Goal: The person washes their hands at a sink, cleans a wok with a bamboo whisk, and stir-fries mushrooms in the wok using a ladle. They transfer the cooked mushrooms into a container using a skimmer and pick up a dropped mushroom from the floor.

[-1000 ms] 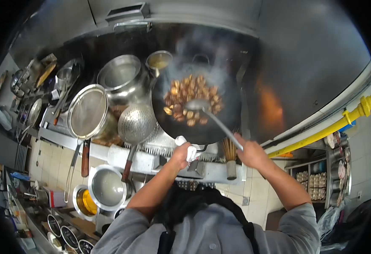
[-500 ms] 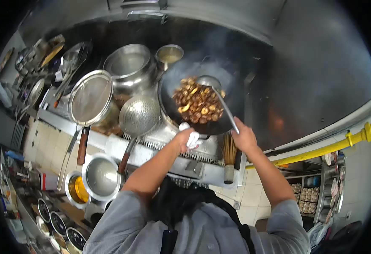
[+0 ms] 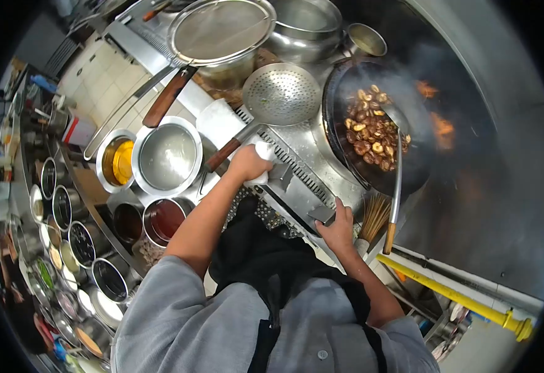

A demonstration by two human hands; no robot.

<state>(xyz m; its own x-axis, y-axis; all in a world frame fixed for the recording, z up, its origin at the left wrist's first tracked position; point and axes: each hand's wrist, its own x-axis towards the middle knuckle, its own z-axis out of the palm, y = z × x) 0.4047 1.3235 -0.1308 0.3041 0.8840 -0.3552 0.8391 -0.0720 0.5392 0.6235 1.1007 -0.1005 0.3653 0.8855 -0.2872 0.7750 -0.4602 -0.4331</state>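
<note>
My left hand [image 3: 251,165] is closed round a white cloth [image 3: 264,151], just beyond the wooden handle of a perforated strainer [image 3: 282,94]. At the stove's front edge, my right hand [image 3: 339,230] has thumb and fingers about a small grey metal flap [image 3: 323,215]. A blackened wok [image 3: 408,177] on the burner holds browned, sliced mushroom-like pieces [image 3: 374,127], with smoke rising. The ladle [image 3: 398,180] rests in it unheld, its wooden-ended handle over the near rim. Beside my right hand stands a bamboo wok brush [image 3: 374,217].
Orange flames [image 3: 443,130] show past the wok's far side. A fine-mesh sieve [image 3: 222,31] lies over a pot at upper left. Bowls of yellow liquid [image 3: 123,161] and clear liquid [image 3: 167,155] stand left. A yellow pipe [image 3: 458,298] runs at lower right.
My right hand has let go of the ladle and come down to the metal flap. My left hand, still with the cloth, has moved away from the wok rim. The view has turned; flames now show.
</note>
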